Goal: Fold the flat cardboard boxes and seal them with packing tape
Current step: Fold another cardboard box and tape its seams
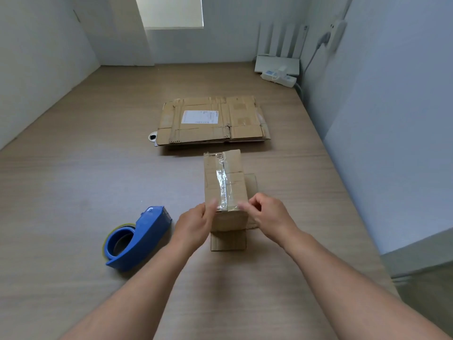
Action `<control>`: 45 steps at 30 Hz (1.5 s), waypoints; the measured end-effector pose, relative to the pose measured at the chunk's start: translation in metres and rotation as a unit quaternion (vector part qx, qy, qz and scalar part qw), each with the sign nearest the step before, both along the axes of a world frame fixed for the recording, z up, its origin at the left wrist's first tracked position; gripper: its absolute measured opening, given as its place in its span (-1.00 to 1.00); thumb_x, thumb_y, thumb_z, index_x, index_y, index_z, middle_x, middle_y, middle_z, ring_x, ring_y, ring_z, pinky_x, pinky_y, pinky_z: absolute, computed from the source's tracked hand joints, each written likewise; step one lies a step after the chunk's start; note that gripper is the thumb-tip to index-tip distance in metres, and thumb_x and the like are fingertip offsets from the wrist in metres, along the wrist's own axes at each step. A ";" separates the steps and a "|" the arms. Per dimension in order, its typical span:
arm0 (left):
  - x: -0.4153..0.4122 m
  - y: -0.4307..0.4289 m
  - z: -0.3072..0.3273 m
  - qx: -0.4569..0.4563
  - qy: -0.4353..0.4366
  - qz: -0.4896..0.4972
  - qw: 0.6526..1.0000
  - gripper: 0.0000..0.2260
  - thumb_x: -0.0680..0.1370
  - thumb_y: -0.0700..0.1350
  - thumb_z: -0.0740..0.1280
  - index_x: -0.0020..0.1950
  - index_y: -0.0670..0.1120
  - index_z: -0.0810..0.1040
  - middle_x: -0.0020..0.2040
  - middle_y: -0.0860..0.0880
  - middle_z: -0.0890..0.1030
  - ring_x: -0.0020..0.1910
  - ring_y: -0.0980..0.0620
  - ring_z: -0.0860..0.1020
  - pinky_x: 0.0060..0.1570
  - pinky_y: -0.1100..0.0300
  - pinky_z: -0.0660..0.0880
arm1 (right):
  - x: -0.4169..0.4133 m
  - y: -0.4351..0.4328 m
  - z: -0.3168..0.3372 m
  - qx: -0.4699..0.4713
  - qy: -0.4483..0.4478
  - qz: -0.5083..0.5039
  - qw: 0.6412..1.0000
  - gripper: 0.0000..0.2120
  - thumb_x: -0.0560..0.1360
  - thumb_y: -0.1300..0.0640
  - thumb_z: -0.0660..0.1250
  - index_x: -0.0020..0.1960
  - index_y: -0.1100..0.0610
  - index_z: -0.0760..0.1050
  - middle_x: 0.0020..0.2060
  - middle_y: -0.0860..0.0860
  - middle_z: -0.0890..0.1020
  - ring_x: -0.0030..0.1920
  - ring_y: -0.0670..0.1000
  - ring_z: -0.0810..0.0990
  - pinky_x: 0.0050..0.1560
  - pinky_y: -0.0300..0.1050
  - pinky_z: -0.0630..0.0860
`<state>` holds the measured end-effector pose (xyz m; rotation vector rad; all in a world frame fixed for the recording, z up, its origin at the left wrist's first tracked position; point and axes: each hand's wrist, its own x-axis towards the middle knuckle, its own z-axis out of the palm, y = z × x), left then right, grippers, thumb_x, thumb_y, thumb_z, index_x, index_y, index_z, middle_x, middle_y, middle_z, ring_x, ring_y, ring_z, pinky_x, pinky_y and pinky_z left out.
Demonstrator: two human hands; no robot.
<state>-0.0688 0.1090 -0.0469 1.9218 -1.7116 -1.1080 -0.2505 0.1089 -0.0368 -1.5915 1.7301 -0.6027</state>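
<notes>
**A:** Head view — where is the work?

**B:** The small box (237, 185) stands mid-table (98, 180), toward the near edge. A tape strip (223, 182) runs along its top seam, and unsealed flaps (228, 241) lie splayed at its foot.

**A:** And the hands?

**B:** The left hand (196, 224) grips the box's near-left edge, thumb on top. The right hand (267, 214), fingers curled, is at the strip's near end — pinching or only pressing, I cannot tell.

**A:** Which step, then?

**B:** Finishing this seam, I'd judge. Next, rub the tape end down the near side, turn the box over and close the flaps. Then fetch the tape dispenser (139, 236), lying left of the box. Flat cardboard (213, 121) waits toward the far edge.
</notes>
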 end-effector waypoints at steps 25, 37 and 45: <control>0.003 0.020 0.004 -0.075 -0.063 0.031 0.995 -0.83 0.63 -0.14 0.10 0.13 -0.09 0.45 -0.03 -0.14 0.61 -0.08 -0.14 0.56 -0.01 -0.04 0.55 | -0.003 0.004 0.003 -0.003 0.157 0.088 0.984 -0.80 0.53 0.24 0.16 0.05 0.20 0.54 0.02 0.15 0.62 0.04 0.16 0.53 -0.02 -0.08 0.44; 0.026 0.009 0.013 -0.098 -0.120 -0.066 0.986 -0.55 0.60 0.02 0.26 0.47 0.03 0.25 0.13 -0.01 0.66 0.09 -0.01 0.60 0.11 0.12 0.53 | 0.002 -0.006 -0.005 -0.200 0.237 0.175 0.934 -0.76 0.56 0.07 0.28 -0.13 0.25 0.49 -0.18 0.20 0.62 -0.18 0.20 0.58 -0.26 -0.13 0.26; 0.021 0.005 -0.007 -0.096 -0.032 0.016 0.995 -0.75 0.54 0.06 0.33 -0.03 -0.12 0.62 -0.18 -0.05 0.67 -0.14 -0.02 0.63 -0.04 -0.02 0.59 | -0.006 -0.007 -0.031 -0.272 0.200 0.118 0.934 -0.72 0.42 -0.04 0.17 -0.38 0.11 0.37 -0.51 -0.02 0.50 -0.53 0.07 0.47 -0.57 -0.28 0.25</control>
